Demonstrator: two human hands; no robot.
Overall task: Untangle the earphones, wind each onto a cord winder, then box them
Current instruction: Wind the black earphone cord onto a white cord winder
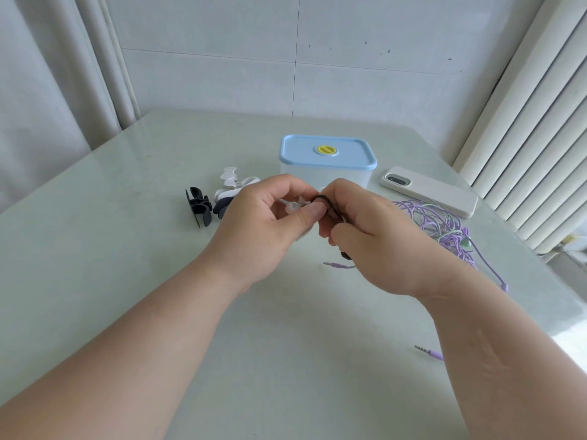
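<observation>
Left hand (pixel 270 223) pinches what looks like a pale winder (pixel 293 204), right hand (pixel 374 236) grips the black cord (pixel 327 203) (thin, floppy, light), so I'd hold it close to the loop.

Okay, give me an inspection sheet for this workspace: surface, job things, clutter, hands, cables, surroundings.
Surface: pale glossy table; no spills seen.
Job's things: box with its blue lid on; black winder and white winders lie left of it.
Clutter: phone in a white case, right of the box.
Hands: left hand pinches what looks like a pale winder; right hand grips a black cord looped toward it.
Cables: purple and green earphones tangled right of the hands; a purple jack plug lies by the right forearm.
Surroundings: tiled wall behind, curtain left, slatted panel right.
</observation>
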